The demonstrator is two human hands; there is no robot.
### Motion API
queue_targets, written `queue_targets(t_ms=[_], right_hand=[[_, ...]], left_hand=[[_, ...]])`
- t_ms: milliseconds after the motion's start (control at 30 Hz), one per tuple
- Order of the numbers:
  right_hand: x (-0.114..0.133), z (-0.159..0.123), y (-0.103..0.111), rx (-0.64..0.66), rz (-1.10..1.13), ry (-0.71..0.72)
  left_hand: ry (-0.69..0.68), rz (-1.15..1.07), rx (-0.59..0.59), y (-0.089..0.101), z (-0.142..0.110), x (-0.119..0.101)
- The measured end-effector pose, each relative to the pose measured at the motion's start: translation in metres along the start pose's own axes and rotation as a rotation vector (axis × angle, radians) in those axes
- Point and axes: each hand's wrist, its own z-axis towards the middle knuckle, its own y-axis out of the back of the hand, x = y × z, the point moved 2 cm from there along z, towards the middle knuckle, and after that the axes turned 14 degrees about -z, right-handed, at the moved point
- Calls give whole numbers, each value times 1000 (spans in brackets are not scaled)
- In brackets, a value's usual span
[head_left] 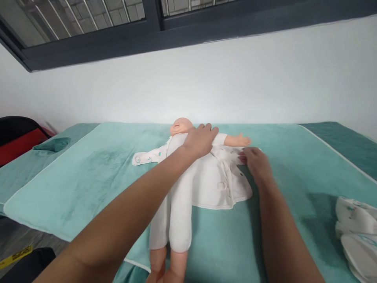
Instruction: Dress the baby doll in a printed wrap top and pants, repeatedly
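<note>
A baby doll lies on its back, dressed in a white undershirt and white trousers. Its arm on the picture's left is inside a printed sleeve of a white baby jacket. The other forearm sticks out bare, above the jacket's spread second sleeve. My left hand rests on the doll's upper chest near the shoulder, fingers stretched forward. At the cuff of that second sleeve, my right hand has its fingers closed on the fabric; the fingertips are partly hidden.
The doll lies on a green padded mat against a white wall, below a dark window frame. Folded printed baby clothes or diapers sit at the right. A red and black bag stands at the far left.
</note>
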Motion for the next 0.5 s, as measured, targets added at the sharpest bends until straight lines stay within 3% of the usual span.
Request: queue_targets(t_ms=[100, 200, 367, 500], right_hand=[[5, -6, -14, 136, -445, 164], [9, -12, -17, 180, -494, 210], [12, -12, -2, 79, 186, 56], [18, -14, 7, 52, 511, 25]], left_hand=[[-15, 84, -14, 14, -11, 9], [-51, 178, 11, 18, -17, 12], [-30, 261, 137, 11, -15, 6], [53, 259, 216, -4, -3, -4]])
